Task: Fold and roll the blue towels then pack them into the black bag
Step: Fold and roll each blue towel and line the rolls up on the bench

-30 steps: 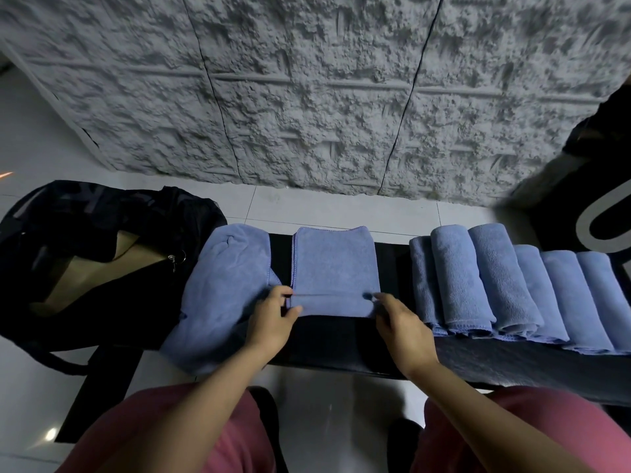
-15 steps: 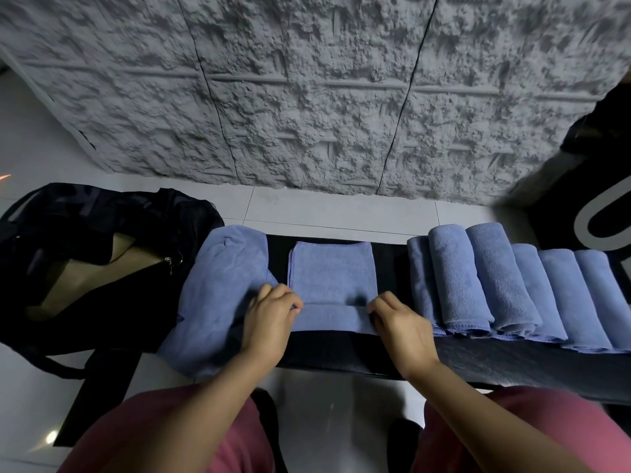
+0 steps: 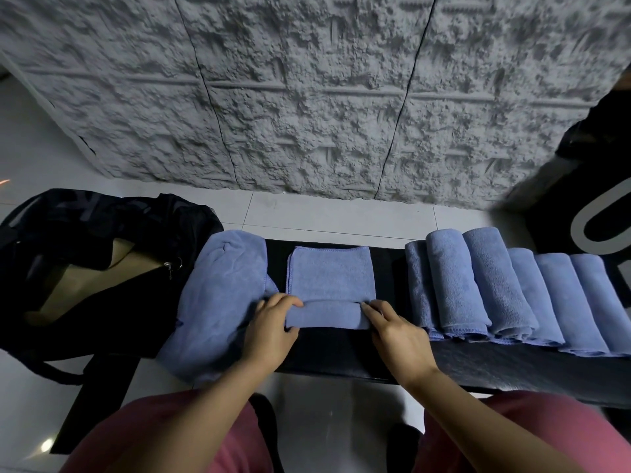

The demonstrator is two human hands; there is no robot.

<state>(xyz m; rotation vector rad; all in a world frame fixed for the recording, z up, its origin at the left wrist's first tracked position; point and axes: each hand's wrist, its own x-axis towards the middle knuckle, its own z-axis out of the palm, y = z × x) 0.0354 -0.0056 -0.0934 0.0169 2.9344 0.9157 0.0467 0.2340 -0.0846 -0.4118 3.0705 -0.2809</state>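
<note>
1. Rough grey wall and pale floor tiles sit behind the black bench I work on.
2. My left hand and right hand each curl fingers round the rolled near edge of the folded towel at mid-bench.
3. Rolled towels lie in a row to the right. A loose towel pile waits on the left, beside the open black bag.
4. I judge that packing has not begun.
5. No readable writing, only a pale curved mark at far right.
</note>
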